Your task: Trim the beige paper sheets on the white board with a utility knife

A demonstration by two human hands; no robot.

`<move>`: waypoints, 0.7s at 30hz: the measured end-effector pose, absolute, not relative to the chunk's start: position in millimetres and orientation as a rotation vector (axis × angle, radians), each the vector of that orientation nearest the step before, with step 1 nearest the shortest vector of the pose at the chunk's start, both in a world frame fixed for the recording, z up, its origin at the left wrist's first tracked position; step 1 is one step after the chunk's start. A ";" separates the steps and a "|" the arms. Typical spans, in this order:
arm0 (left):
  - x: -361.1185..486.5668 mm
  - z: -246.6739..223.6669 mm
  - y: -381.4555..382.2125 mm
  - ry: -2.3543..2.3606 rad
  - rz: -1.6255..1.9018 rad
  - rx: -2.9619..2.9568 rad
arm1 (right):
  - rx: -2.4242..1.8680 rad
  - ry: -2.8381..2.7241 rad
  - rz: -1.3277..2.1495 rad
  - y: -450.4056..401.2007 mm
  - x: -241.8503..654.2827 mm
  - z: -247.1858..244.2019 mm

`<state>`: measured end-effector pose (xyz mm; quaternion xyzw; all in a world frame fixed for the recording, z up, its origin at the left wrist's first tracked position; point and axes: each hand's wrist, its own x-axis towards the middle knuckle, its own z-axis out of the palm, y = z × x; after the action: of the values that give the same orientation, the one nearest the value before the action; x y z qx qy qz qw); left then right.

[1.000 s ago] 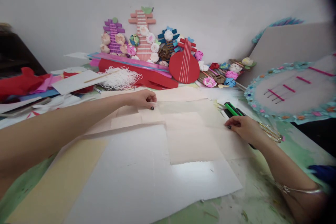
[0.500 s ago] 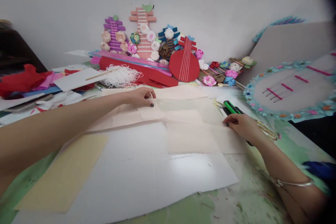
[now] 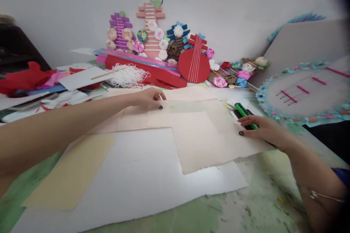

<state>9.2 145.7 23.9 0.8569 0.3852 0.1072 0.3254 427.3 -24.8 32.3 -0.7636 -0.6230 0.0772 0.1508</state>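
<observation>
My left hand (image 3: pixel 153 99) pinches the upper part of a thin cream paper (image 3: pixel 199 142), left of its middle. At the paper's right side is my right hand (image 3: pixel 257 129), its thumb on the paper and its fingers beside a green and black cutter (image 3: pixel 240 111); whether it grips anything is hard to tell. Several pale sheets overlap beneath. Under them lies a large white board (image 3: pixel 131 174), with a yellowish sheet (image 3: pixel 73 171) on its left part.
Behind are a red paper lute (image 3: pixel 193 63), white string (image 3: pixel 129 75), red sheets and paper flowers. A round fan with a blue flower rim (image 3: pixel 262 103) leans at the right. Red scraps (image 3: pixel 24 80) lie at the left.
The cream paper's lower edge has come nearer to me and spread over more of the white board. My right hand has shifted slightly right, its fingers straighter. My left hand keeps its pinch.
</observation>
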 end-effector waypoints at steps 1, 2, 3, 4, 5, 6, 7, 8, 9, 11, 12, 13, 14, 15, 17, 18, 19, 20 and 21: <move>9.5 23.9 145.7 1.013 0.278 2.252 | -2.252 -1.843 0.209 -25.1 423.2 33.6; 9.7 24.0 145.9 1.014 0.275 2.258 | -2.316 -1.901 0.161 -26.3 416.6 34.9; 9.8 24.1 146.2 1.015 0.272 2.266 | -2.266 -2.017 0.039 -28.5 407.2 36.2; 9.9 24.1 146.6 1.017 0.270 2.276 | -2.140 -2.125 -0.052 -31.9 395.4 37.3; 10.0 24.0 147.0 1.021 0.269 2.288 | -1.975 -2.231 -0.064 -36.3 381.8 38.1; 10.1 23.7 147.4 1.026 0.268 2.301 | -1.818 -2.309 -0.010 -41.4 367.4 38.4; 10.3 23.1 147.8 1.035 0.269 2.317 | -1.669 -2.434 0.137 -46.9 353.1 38.3; 10.4 22.6 147.9 1.049 0.276 2.334 | -1.536 -2.542 0.304 -52.3 339.9 37.7; 10.3 22.1 147.7 1.071 0.292 2.355 | -1.444 -2.630 0.444 -57.1 328.7 36.6; 8.6 22.5 145.1 1.135 0.360 2.406 | -1.373 -2.743 0.589 -64.0 313.9 33.4; 6.5 24.1 142.5 1.170 0.405 2.435 | -1.372 -2.760 0.618 -66.0 310.4 31.6; 3.3 26.8 138.6 1.200 0.445 2.462 | -1.373 -2.765 0.629 -67.1 309.0 29.9; -1.3 31.0 133.4 1.221 0.472 2.486 | -1.371 -2.758 0.631 -67.4 309.0 28.3; -7.3 36.5 126.9 1.229 0.478 2.503 | -1.363 -2.745 0.631 -67.3 310.1 26.9; -23.0 50.4 110.0 1.207 0.406 2.516 | -1.334 -2.723 0.622 -66.5 312.8 24.8; -32.4 58.0 99.6 1.175 0.317 2.511 | -1.322 -2.716 0.614 -66.2 314.0 23.9; -42.2 65.3 88.1 1.119 0.176 2.493 | -1.312 -2.710 0.605 -65.8 314.8 23.1; -52.3 71.7 75.5 1.052 -0.045 2.456 | -1.305 -2.710 0.597 -65.6 315.4 22.2; -62.1 76.6 61.9 1.041 -0.167 2.416 | -1.300 -2.717 0.591 -65.4 315.8 21.3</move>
<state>-62.1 61.9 76.6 0.8875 0.3823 -0.0613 0.2500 315.8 -65.4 21.3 -0.4234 -0.8846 0.1923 0.0362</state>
